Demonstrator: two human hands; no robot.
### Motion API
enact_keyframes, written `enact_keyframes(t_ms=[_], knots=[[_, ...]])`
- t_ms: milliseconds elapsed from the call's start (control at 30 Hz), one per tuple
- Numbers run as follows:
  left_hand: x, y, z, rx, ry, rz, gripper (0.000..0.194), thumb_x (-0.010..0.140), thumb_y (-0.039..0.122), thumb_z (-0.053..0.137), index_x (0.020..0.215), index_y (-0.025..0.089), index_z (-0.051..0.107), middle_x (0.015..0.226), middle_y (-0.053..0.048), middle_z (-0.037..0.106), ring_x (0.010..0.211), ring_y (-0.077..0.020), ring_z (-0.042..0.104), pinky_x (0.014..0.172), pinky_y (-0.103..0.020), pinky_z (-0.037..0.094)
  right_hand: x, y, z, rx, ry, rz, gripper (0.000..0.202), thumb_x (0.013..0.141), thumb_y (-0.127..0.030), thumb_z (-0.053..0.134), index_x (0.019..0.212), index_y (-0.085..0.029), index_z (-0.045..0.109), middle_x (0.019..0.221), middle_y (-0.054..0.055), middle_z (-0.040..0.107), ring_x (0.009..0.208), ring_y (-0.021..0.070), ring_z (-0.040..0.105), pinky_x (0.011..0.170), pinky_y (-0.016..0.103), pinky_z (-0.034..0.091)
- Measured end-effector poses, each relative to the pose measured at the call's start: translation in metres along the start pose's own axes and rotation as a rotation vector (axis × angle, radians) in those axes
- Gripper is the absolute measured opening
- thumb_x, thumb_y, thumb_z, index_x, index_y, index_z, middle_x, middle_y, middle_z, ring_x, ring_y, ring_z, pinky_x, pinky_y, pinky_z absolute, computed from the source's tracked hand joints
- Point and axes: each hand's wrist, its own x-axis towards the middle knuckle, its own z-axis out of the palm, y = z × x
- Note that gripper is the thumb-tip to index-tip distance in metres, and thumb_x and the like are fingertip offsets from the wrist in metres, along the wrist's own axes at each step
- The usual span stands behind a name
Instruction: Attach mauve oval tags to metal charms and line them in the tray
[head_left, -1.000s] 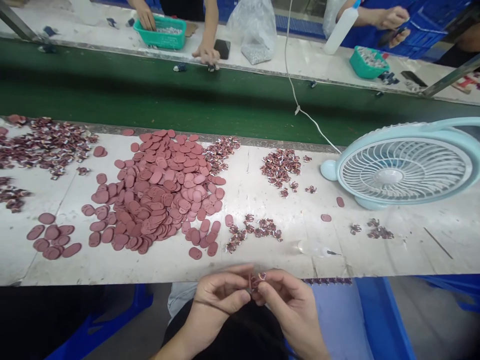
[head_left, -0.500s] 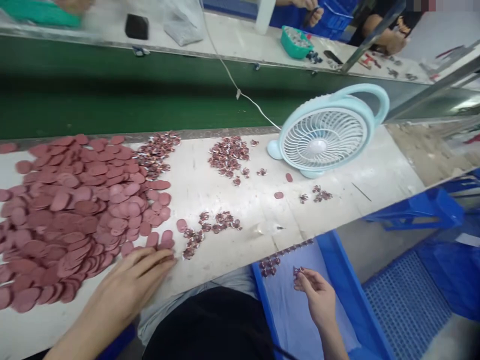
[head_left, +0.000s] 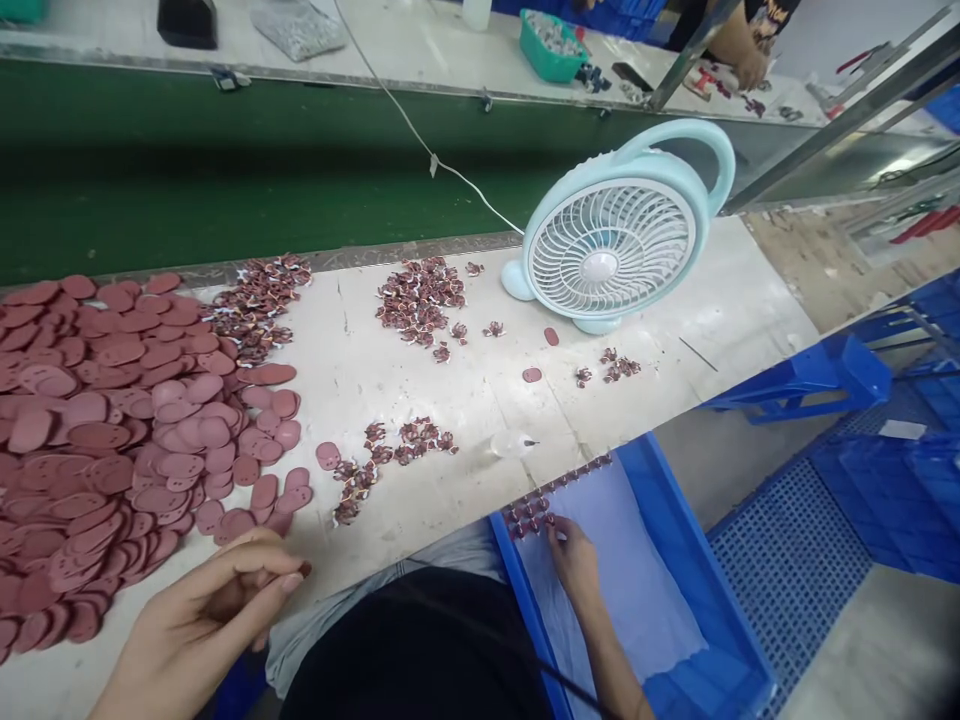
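At the table's front edge my left hand (head_left: 217, 610) is closed in a pinch. A bit of a reddish oval disc (head_left: 304, 569) peeks out at its fingertips. Beside it spreads a big heap of flat reddish oval discs (head_left: 97, 430). My right hand (head_left: 576, 565) reaches into a blue tray (head_left: 675, 510) lined with a white sheet (head_left: 630, 580). Its fingertips pinch a small dark-red figure (head_left: 550, 519), at the end of rows of similar pieces (head_left: 529, 510). Loose small brown-red figures (head_left: 420, 438) lie on the table between my hands.
A light blue fan (head_left: 611, 250) stands on the white table (head_left: 450, 390), its cord (head_left: 480, 190) running to the back. More small figures lie in piles (head_left: 420, 300) near the back edge. A small clear bottle (head_left: 512, 444) lies near the tray. Across, a person's hand (head_left: 750, 65) works.
My left hand has drawn back from the disc heap towards the front edge and now pinches a disc. My right hand has moved left, bringing its small figure to the rows in the tray.
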Motion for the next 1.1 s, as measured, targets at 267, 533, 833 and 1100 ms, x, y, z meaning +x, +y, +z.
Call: enact_keyframes(t_ms=[267,533,833,1100], knots=[[-0.012,0.005,0.014,-0.629,-0.012,-0.298,0.019,0.076,0.039,0.080,0.093,0.031,0.081,0.113,-0.001,0.079,0.066,-0.0164,0.064,0.053,-0.024,0.052,-0.001,0.000,-0.002,0.093,0.022,-0.047,0.025,0.093,-0.036,0.063,0.108,-0.016,0.066,0.106,0.004,0.070,0.092,0.0169,0.068,0.079,0.036,0.060],[-0.024,-0.006,0.013,-0.750,-0.026,-0.400,0.026,0.074,0.032,0.083,0.100,0.031,0.081,0.120,-0.004,0.078,0.069,-0.0155,0.065,0.057,-0.021,0.054,-0.003,-0.014,-0.002,0.221,0.034,-0.016,0.023,0.094,-0.035,0.061,0.104,-0.015,0.066,0.101,0.004,0.070,0.085,0.0154,0.068,0.074,0.034,0.060],[-0.030,-0.005,0.025,-0.843,-0.085,-0.406,0.031,0.072,0.033,0.084,0.101,0.026,0.080,0.114,-0.011,0.078,0.085,-0.0265,0.074,0.049,-0.022,0.053,-0.031,-0.098,-0.024,0.693,0.086,0.060,0.016,0.081,-0.029,0.077,0.084,-0.016,0.069,0.073,-0.004,0.065,0.061,0.0090,0.058,0.051,0.019,0.049],[-0.033,0.014,0.071,-1.047,-0.292,-0.431,0.027,0.079,0.024,0.079,0.106,0.022,0.078,0.122,-0.011,0.076,0.098,-0.0211,0.075,0.068,-0.018,0.057,-0.052,-0.240,-0.016,1.251,-0.535,0.209,0.055,0.093,-0.061,0.044,0.106,-0.014,0.069,0.062,-0.005,0.048,0.040,0.0038,0.035,0.024,0.008,0.019]])
